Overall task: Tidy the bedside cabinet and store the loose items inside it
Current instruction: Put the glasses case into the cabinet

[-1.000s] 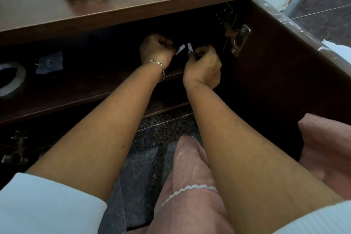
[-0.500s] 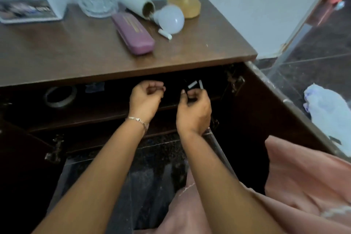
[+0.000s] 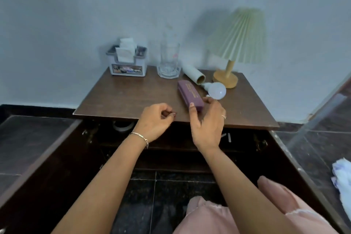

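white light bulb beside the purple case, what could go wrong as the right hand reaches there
The right hand is open over the near end of the purple rectangular case, fingers close to the round white light bulb. A nudge might roll the loose bulb across the brown wooden cabinet top, perhaps off it. Lifting the case carelessly could also knock the white cardboard tube.

Bare cabinet top (image 3: 123, 97) lies open ahead of my left hand (image 3: 153, 121), while purple case (image 3: 190, 95), bulb (image 3: 217, 91), cardboard tube (image 3: 193, 75), glass (image 3: 169, 62) and lamp (image 3: 225, 80) crowd right and back, left door (image 3: 38, 157) and right door (image 3: 303, 167) standing wide below.
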Available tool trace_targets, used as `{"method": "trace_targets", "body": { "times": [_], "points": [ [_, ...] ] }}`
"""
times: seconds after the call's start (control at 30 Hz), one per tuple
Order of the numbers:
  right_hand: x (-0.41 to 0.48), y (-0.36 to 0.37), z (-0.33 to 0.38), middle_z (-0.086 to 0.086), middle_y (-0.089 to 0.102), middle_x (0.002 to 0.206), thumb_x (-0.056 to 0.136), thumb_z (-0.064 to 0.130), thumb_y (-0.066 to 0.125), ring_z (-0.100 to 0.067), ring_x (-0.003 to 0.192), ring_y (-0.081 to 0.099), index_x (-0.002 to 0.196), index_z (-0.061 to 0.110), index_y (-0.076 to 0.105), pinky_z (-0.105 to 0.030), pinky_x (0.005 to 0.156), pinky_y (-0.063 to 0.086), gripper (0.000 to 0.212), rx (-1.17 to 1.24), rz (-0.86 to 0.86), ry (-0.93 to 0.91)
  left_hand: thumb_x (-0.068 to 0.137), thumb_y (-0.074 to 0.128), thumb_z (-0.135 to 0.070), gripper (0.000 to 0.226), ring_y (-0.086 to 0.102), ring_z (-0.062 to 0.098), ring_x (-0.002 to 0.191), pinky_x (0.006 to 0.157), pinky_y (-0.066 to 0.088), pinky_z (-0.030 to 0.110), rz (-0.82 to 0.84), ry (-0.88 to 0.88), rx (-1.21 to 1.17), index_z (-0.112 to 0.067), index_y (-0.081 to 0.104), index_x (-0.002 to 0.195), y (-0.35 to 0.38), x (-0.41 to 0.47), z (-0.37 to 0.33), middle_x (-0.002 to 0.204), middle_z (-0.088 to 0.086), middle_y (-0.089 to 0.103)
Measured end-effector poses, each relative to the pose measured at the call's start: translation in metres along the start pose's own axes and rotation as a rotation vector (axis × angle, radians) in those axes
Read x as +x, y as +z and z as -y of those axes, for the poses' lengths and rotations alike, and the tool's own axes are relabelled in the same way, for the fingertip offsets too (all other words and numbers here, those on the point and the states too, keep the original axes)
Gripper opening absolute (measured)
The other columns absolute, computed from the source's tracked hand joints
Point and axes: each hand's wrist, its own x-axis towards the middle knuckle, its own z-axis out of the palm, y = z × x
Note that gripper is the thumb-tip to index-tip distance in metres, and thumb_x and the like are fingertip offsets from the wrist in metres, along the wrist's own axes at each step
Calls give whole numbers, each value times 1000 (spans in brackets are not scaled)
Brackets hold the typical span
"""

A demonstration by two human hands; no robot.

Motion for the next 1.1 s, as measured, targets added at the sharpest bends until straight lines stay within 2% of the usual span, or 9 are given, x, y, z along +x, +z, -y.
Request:
{"method": "trace_targets", "body": {
  "times": [0.07,0.2,0.43,0.67,0.77,0.87,0.93,1.03,1.1],
  "points": [
    [18,0,3,-7,50,124,85,42,63,-25,121,39,127,9,46,-37,102,37,57,-85,115,-15,86,63,-23,16,63,9,80,80,51,26,-87,73,192,-18,66,101,-6,10,0,84,-10,65],
    [42,10,3,-12,43,134,84,41,65,-28,127,37,137,4,36,-39,109,29,70,-196,295,-52,86,60,-31,38,53,25,114,96,45,41,-156,59,484,-17,55,121,-13,23,7,117,5,60],
    [59,34,2,-19,38,143,85,33,67,-33,133,36,145,1,22,-40,110,30,81,-300,412,50,92,48,-44,40,39,25,127,105,33,42,-70,29,606,-20,54,123,-14,27,32,134,3,48],
    [42,38,10,-16,44,138,87,26,61,-31,128,42,143,5,28,-40,109,33,68,-243,359,40,87,58,-37,33,53,27,116,105,37,42,-163,71,401,-15,64,111,-13,31,38,117,7,62],
    [19,31,29,-8,47,137,79,26,66,-23,128,42,141,9,34,-37,108,35,72,-66,284,66,90,58,-37,35,60,19,106,97,45,38,-159,1,117,-13,63,114,-17,22,24,112,3,66],
    [-17,25,52,-1,48,136,72,27,71,-15,125,45,143,15,35,-25,102,39,81,81,294,115,87,63,-39,41,62,8,100,93,50,29,-140,-112,-351,-12,55,118,-22,-4,13,114,-2,65],
    [-41,24,59,2,46,132,69,26,74,-9,118,48,143,19,37,-12,92,36,83,135,328,118,84,68,-39,48,64,10,102,89,53,33,-153,-165,-573,-16,51,122,-31,-28,13,115,-2,64],
    [-78,23,59,5,45,122,67,21,77,2,105,46,142,20,41,5,82,31,83,257,407,116,85,68,-27,47,70,13,89,71,58,32,-90,-283,-740,-19,47,126,-44,-72,27,112,2,66],
    [-106,29,54,7,45,119,67,20,79,5,105,48,139,23,44,2,86,35,80,329,517,148,86,66,-22,43,71,11,80,64,57,29,-82,-359,-762,-18,49,125,-47,-102,44,105,4,68]
  ]
}}
